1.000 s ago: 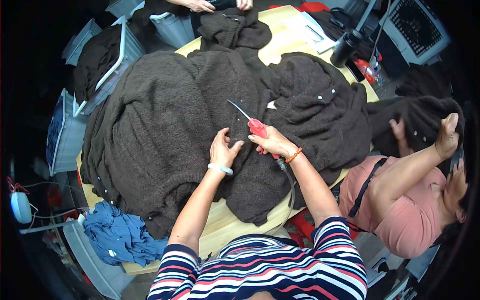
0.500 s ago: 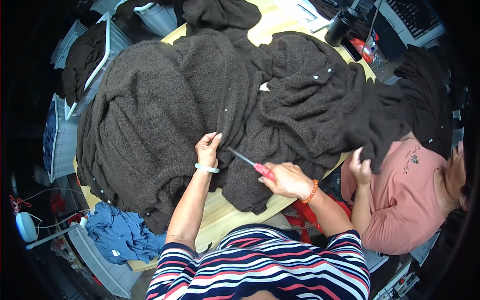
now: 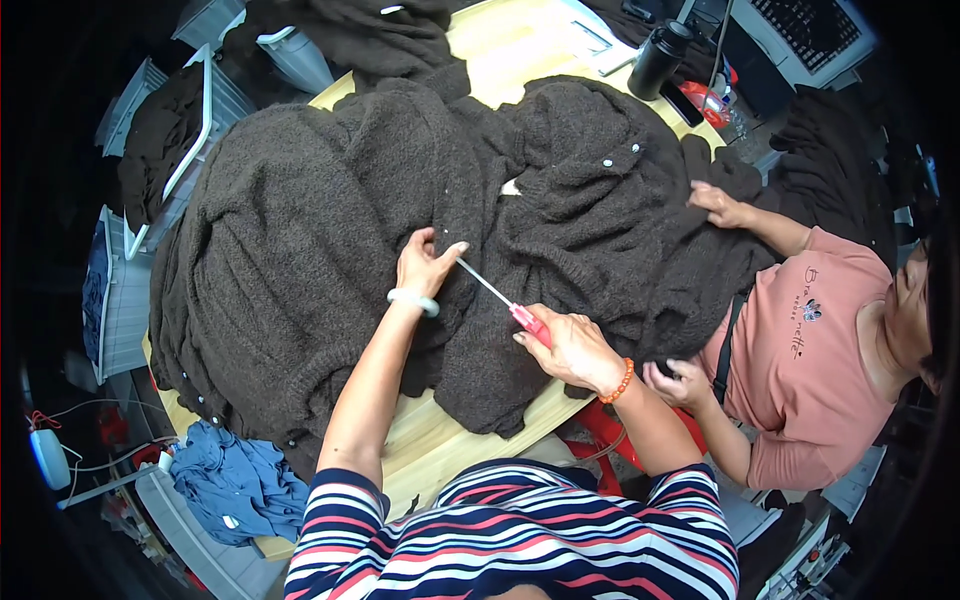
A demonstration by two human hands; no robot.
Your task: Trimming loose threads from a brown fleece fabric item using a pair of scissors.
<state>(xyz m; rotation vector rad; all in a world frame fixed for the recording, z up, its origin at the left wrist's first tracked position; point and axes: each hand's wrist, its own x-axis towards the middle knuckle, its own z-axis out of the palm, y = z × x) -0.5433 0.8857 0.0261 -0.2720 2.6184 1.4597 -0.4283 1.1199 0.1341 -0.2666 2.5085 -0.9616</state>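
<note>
A dark brown knitted cardigan (image 3: 290,220) lies spread and bunched over the table. My left hand (image 3: 425,270) is on its front edge, thumb and fingers closed on a bit of the knit; the fingertips are partly hidden. My right hand (image 3: 575,350) grips the red handle of a screwdriver-like tool (image 3: 527,322) with a long thin metal shaft. The shaft points up and left, and its tip is by my left thumb. Small pale dots show along the cardigan edge above my left hand. More dark knitwear (image 3: 590,210) with pale buttons lies to the right.
A co-worker (image 3: 810,350) in a pink shirt handles dark knitwear on the right. A black bottle (image 3: 660,60) and a phone (image 3: 683,104) are at the far right of the wooden table (image 3: 450,440). Blue cloth (image 3: 240,480) lies at near left. Grey crates (image 3: 195,150) stand along the left.
My left hand has moved up along the cardigan edge, and the tool's tip has followed it. The co-worker has lowered the dark knitwear onto the table, with hands now apart.
</note>
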